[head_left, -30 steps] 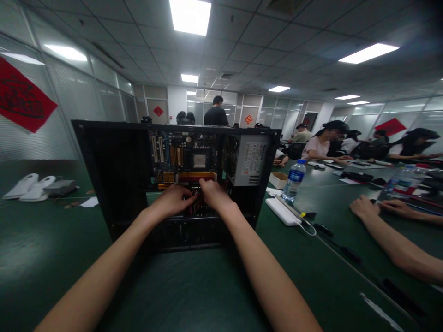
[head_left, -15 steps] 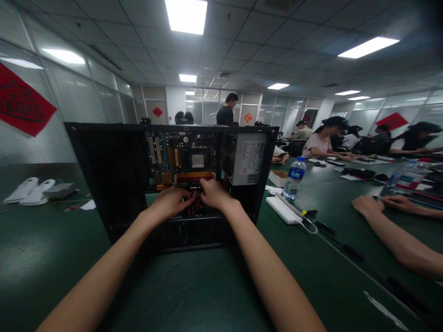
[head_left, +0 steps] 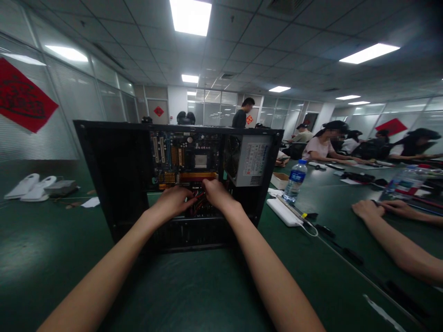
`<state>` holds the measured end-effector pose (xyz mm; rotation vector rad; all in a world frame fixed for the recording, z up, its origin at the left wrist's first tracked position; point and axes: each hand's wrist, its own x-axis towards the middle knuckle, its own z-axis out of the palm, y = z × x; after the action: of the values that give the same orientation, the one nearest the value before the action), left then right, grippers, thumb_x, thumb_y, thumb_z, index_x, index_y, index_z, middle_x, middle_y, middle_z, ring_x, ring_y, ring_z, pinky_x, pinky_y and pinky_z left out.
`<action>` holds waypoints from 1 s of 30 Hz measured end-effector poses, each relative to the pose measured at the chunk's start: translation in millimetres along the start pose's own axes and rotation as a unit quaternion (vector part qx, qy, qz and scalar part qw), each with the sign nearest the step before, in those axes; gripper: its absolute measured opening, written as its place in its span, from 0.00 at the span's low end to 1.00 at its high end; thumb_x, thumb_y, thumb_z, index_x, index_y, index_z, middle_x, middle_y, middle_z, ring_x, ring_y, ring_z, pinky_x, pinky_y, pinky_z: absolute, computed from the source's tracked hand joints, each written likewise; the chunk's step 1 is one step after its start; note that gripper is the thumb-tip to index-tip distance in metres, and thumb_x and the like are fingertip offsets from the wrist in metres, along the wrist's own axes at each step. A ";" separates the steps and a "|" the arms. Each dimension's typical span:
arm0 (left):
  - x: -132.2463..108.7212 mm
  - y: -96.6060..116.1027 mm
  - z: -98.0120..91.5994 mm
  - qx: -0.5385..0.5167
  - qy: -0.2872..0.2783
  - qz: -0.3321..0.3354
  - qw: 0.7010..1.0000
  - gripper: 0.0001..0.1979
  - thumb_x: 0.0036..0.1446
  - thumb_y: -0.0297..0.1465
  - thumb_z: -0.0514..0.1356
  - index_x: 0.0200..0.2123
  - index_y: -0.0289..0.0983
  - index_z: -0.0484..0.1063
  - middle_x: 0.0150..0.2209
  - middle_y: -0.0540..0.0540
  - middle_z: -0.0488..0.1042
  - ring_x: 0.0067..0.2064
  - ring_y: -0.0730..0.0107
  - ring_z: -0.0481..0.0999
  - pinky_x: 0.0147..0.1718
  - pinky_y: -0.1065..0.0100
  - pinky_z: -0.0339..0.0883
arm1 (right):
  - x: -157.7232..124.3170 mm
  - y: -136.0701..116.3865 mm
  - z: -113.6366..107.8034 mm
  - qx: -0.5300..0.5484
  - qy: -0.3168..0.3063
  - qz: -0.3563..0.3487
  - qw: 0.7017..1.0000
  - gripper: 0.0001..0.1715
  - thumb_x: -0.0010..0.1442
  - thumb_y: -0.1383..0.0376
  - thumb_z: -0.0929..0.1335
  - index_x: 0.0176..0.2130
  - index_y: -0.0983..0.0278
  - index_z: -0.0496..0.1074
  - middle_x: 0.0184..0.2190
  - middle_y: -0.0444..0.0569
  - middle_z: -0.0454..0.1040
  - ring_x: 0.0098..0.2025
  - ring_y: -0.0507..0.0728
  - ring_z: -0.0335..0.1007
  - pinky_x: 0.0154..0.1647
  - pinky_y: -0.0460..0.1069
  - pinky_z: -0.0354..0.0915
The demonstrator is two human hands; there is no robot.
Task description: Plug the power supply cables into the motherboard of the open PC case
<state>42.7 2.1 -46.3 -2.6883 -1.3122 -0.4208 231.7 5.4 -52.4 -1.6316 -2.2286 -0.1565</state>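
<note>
A black computer case (head_left: 104, 184) stands open in front of me on the table. Inside are a motherboard (head_left: 187, 157) at the back and a grey power supply (head_left: 249, 159) with a fan at upper right. My left hand (head_left: 175, 200) reaches in below the board, its fingers and thumb closed on thin red and dark cables (head_left: 198, 207). Close beside it, my right hand (head_left: 217, 193) is closed with bent fingers at the upper part of the same bundle. The fingertips are partly hidden and dim.
On the green table (head_left: 180, 286), right of the case, are a water bottle (head_left: 296, 181), a white power bank (head_left: 284, 212) and a small box (head_left: 279, 180). Another person's hands (head_left: 370, 208) rest farther right. White objects (head_left: 38, 188) and a grey block (head_left: 60, 187) lie left.
The case appears slightly farther right in view. Both hands stay at the cables, with small finger shifts. A standing person in the background has moved right.
</note>
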 end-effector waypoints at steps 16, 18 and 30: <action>0.2 -1.5 1.4 -0.045 0.022 0.011 0.999 0.21 0.63 0.40 0.56 0.55 0.38 0.74 0.49 0.40 0.79 0.49 0.52 0.78 0.46 0.58 0.69 | 2.7 2.3 3.3 0.047 0.016 0.023 0.999 0.13 0.64 0.72 0.63 0.46 0.67 0.73 0.44 0.59 0.78 0.47 0.61 0.75 0.44 0.50 0.64; -0.5 -1.3 1.2 -0.030 0.019 0.009 0.999 0.21 0.63 0.41 0.56 0.55 0.40 0.74 0.51 0.40 0.79 0.51 0.51 0.78 0.48 0.58 0.69 | 2.8 3.4 4.1 0.052 0.017 0.029 0.998 0.13 0.62 0.71 0.65 0.47 0.67 0.72 0.44 0.58 0.77 0.47 0.61 0.74 0.44 0.50 0.64; -1.1 0.0 0.8 -0.023 0.016 0.008 1.000 0.20 0.64 0.44 0.55 0.53 0.43 0.75 0.49 0.41 0.79 0.49 0.51 0.78 0.46 0.59 0.69 | 2.0 4.3 5.9 0.033 0.012 0.021 0.999 0.15 0.60 0.75 0.64 0.47 0.67 0.71 0.43 0.58 0.77 0.45 0.60 0.75 0.40 0.49 0.63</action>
<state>42.1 1.4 -47.3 -2.7153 -1.2860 -0.4962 233.8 10.4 -57.7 -1.6314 -2.1583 -0.0905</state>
